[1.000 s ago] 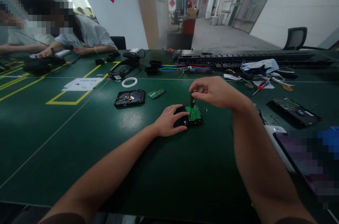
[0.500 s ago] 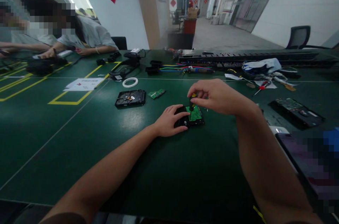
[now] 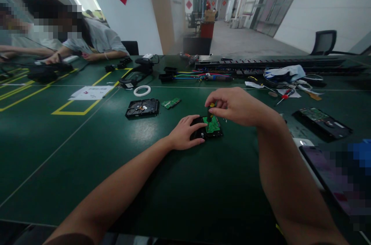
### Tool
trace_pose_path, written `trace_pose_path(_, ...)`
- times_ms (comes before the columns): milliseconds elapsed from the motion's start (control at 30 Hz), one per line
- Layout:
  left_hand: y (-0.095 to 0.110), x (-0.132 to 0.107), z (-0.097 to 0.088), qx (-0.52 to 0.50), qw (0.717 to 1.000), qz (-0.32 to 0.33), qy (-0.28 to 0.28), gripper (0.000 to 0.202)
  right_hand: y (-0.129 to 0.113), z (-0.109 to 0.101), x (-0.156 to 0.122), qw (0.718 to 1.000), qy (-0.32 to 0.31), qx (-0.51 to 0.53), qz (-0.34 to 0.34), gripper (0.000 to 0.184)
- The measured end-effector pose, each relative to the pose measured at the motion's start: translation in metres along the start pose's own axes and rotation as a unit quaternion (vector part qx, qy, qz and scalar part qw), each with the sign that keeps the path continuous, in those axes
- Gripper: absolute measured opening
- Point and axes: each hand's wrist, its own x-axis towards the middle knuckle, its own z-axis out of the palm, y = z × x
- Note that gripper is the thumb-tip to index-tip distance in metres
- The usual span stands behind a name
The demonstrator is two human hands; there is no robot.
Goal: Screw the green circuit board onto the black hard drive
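In the head view, the right hand (image 3: 233, 106) is pinching a black-and-yellow screwdriver (image 3: 210, 113) between thumb and fingers, its shaft pointing down at the green circuit board (image 3: 214, 124) of a hard drive (image 3: 210, 135). The left hand (image 3: 184, 133) is spreading its fingers over the drive's left side — the drive is lying flat on the green table (image 3: 162, 183). Beyond it, leftward, a loose circuit board (image 3: 171, 103) is resting near another hard drive (image 3: 142, 108).

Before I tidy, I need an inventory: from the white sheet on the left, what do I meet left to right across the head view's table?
White sheet, black hard drive, loose circuit board, green-topped hard drive under the left hand, red-handled screwdriver, rightmost hard drive.
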Motion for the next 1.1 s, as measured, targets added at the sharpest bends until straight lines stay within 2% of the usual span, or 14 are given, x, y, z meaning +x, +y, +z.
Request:
trace_pose_path(300, 0.002, -0.001, -0.004, -0.005, 1.0, -0.01, 0.015, 0.065, -0.003, -0.008, -0.003, 1.0, -0.031, -0.002, -0.004, 0.022)
trace_pose_path(567, -0.011, -0.001, -0.013, 0.0, 1.0, -0.005, 0.002, 0.065, 0.0, -0.004, 0.003, 1.0, -0.021, -0.007, -0.003, 0.023)
trace_pose_path(867, -0.018, -0.004, -0.019, 0.003, 1.0, -0.029, -0.005, 0.066, -0.003, -0.003, 0.003, 0.998, -0.037, 0.025, 0.052, 0.027)
trace_pose_path(1100, -0.019, -0.008, -0.014, -0.002, 1.0, -0.029, 0.009, 0.067, 0.006, -0.003, 0.004, 0.999, -0.019, -0.013, 0.022, 0.024)
